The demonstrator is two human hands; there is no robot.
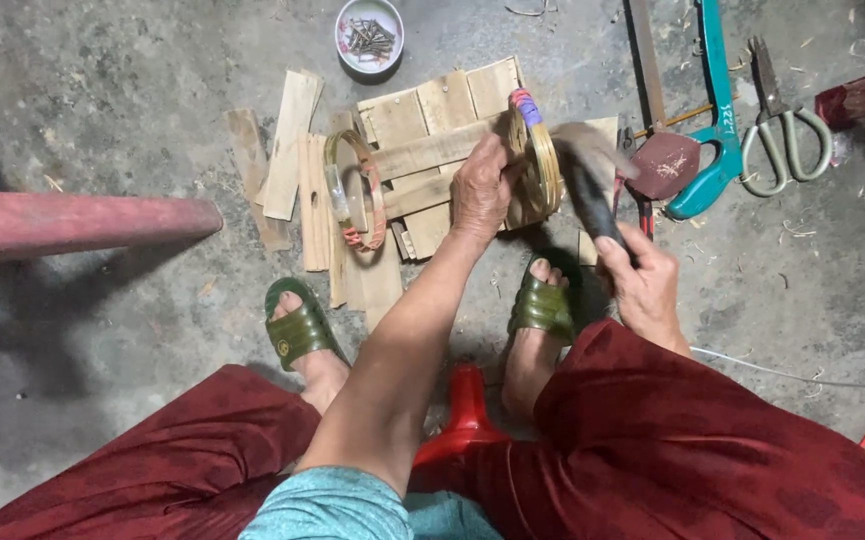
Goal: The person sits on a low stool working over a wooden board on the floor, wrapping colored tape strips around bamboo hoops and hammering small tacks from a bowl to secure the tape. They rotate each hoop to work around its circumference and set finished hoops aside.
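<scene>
My left hand [480, 190] grips a bamboo hoop [538, 160] with purple and red binding, holding it upright on edge against a panel of nailed wooden slats [423, 150] on the floor. My right hand [643, 285] is closed on the black handle of a hammer [593, 190]. The hammer head is blurred in motion just right of the hoop. A second bamboo hoop [358, 190] with a red wrap lies flat on the slats to the left.
A white bowl of nails [370, 35] sits at the top. Loose wooden slats [288, 145] lie left of the panel. A teal saw [715, 120] and scissors [783, 130] lie at right. A red bar [83, 222] crosses the left. My feet wear green sandals [298, 325].
</scene>
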